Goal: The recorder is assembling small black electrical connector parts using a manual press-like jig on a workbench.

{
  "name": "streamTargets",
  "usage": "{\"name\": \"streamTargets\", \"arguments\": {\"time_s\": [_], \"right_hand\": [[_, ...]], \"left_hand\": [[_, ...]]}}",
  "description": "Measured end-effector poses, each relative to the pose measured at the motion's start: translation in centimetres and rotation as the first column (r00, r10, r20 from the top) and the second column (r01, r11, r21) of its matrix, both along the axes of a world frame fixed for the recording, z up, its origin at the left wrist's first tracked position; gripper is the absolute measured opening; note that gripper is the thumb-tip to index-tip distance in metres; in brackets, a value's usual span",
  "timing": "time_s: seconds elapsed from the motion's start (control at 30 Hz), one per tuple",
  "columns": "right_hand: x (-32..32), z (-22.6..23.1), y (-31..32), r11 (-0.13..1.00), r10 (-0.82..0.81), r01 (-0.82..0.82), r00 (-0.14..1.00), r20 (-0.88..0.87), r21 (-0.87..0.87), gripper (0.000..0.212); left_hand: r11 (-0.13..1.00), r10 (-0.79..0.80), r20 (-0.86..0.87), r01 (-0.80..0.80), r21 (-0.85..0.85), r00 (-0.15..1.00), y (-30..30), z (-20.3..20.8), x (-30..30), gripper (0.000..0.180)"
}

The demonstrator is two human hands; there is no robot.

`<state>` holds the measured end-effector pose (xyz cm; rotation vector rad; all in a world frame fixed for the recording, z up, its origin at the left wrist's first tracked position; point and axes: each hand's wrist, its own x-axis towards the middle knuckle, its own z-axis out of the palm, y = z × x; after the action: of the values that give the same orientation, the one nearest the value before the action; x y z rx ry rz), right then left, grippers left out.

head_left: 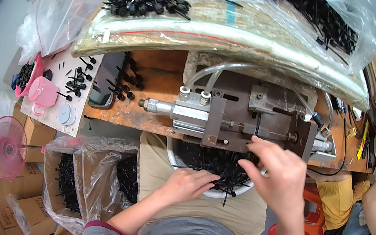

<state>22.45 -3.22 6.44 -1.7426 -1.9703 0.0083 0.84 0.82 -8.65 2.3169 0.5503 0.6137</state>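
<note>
My right hand (280, 169) is raised at the front of a metal clamping machine (214, 122), thumb and forefinger apart. Its forefinger tip touches or nearly touches a thin black stem (259, 123) standing upright at the middle of the clamp. A dark piece shows between thumb and forefinger; whether it belongs to that stem I cannot tell. Over my lap, a white-rimmed bowl (171, 153) holds many black stemmed plastic parts (212, 164). My left hand (190, 184) lies across the bowl's near rim with fingers stretched out, fingertips by the parts; no part is visibly gripped.
Clear hoses (206, 68) arch over the machine. Behind it lies a plastic-covered sack (240, 41) bearing heaps of black parts. Leftward are a phone (105, 85), a pink cup (43, 93) and a pink fan (7, 149). Plastic-lined cartons (92, 181) stand below. Another person (369, 222) sits at right.
</note>
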Motion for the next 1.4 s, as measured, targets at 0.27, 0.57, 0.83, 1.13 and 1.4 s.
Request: {"name": "streamTargets", "arguments": {"time_s": [0.27,0.57,0.83,1.13,1.4], "right_hand": [[3.2,7.6,15.0,0.893,0.131,-0.059,0.983,-0.132,0.446,0.015],[7.7,8.7,35.5,0.996,0.079,-0.080,0.997,0.012,0.048,0.040],[10.8,19.3,35.8,0.627,-0.552,0.108,0.760,0.342,0.772,0.054],[7.0,11.9,39.4,0.941,-0.307,0.205,0.850,0.427,0.268,0.092],[6.2,8.8,46.3,0.921,-0.388,0.358,0.799,0.460,0.155,0.111]], "left_hand": [[0.906,0.405,0.064,-0.391,-0.165,0.912,-0.9,-8.3,-3.6,0.019],[0.845,0.512,0.120,-0.474,-0.250,0.850,0.1,-8.5,-2.8,0.023],[0.816,0.529,0.083,-0.480,-0.322,0.844,0.8,-9.1,-3.0,0.021],[0.807,0.546,0.115,-0.484,-0.339,0.830,1.5,-10.0,-2.4,0.015],[0.812,0.564,0.126,-0.519,-0.268,0.816,2.2,-11.0,-2.3,0.005]]}}
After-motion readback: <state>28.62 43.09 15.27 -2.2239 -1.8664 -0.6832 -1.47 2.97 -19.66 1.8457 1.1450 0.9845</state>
